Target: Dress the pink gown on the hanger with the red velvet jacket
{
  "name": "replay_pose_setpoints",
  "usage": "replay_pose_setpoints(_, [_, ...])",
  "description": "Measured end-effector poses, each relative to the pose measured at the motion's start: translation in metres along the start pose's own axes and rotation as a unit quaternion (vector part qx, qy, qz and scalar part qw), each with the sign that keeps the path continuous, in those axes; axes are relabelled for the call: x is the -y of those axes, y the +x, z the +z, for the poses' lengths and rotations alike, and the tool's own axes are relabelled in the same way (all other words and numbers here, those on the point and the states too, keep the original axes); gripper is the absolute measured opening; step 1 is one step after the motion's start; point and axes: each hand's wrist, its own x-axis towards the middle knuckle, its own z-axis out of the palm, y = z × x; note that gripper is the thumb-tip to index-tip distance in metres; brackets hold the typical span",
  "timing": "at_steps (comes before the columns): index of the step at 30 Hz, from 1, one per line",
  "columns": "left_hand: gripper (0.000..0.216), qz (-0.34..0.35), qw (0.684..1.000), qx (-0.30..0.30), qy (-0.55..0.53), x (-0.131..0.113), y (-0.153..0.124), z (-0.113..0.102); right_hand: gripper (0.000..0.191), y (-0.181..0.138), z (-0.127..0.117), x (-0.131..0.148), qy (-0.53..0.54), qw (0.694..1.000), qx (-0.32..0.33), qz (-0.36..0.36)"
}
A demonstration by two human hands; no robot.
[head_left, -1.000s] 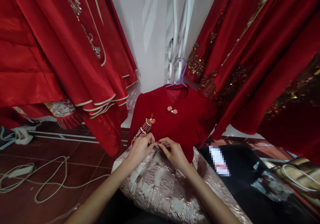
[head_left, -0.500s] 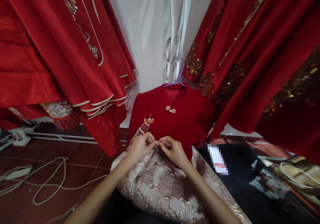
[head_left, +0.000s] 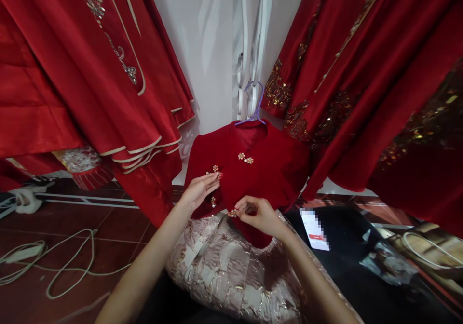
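The right hand (head_left: 262, 215), fingertips pinching a small gold-and-pearl clasp (head_left: 232, 213), should keep the red velvet-like jacket (head_left: 262, 182) unstrained; left hand (head_left: 199, 191) extended, grip indeterminable.

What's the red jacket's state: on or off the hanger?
On: the purple hanger rises from the neck opening of the red jacket.

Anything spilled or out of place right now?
A pale cable lies in loose loops across the tiled floor at left, untidy and perhaps a trip hazard. No spill shows on the red top.
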Motion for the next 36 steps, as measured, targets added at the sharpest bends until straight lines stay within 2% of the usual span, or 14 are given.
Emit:
replay_pose_setpoints(4, [0.01, 0.015, 0.999, -0.022, 0.017, 0.005, 0.004, -0.001, 0.011, 0.001, 0.003, -0.001, 0.002, 1.0, -0.001, -0.001])
replay_pose_setpoints(12, [0.014, 0.058, 0.992, -0.108, 0.036, 0.012, 0.002, 0.005, 0.011, -0.002, 0.007, 0.009, -0.027, 1.0, -0.008, -0.008])
replay_pose_setpoints(16, [0.015, 0.04, 0.991, -0.126, 0.017, 0.013, 0.001, 0.007, 0.01, -0.002, 0.009, 0.008, -0.034, 0.999, -0.008, -0.014])
replay_pose_setpoints(22, [0.019, 0.011, 0.993, -0.121, -0.007, 0.018, 0.002, 0.002, 0.009, -0.001, 0.011, 0.006, -0.031, 0.999, 0.0, -0.018])
replay_pose_setpoints(29, [0.023, 0.04, 0.991, -0.106, 0.066, 0.013, 0.001, 0.005, 0.01, -0.002, 0.011, 0.009, -0.029, 0.999, 0.002, -0.013])
replay_pose_setpoints(33, [0.027, 0.084, 0.985, -0.108, 0.106, 0.01, 0.005, 0.009, 0.009, -0.002, 0.01, 0.009, -0.033, 0.999, 0.002, -0.014])
replay_pose_setpoints(35, [0.029, 0.125, 0.971, -0.103, 0.177, 0.011, 0.007, 0.008, 0.008, -0.003, 0.006, 0.01, -0.035, 0.999, 0.014, -0.012])
replay_pose_setpoints(36, [0.029, 0.158, 0.954, -0.108, 0.229, 0.011, 0.007, 0.007, 0.008, -0.004, 0.004, 0.011, -0.037, 0.999, 0.027, -0.011])
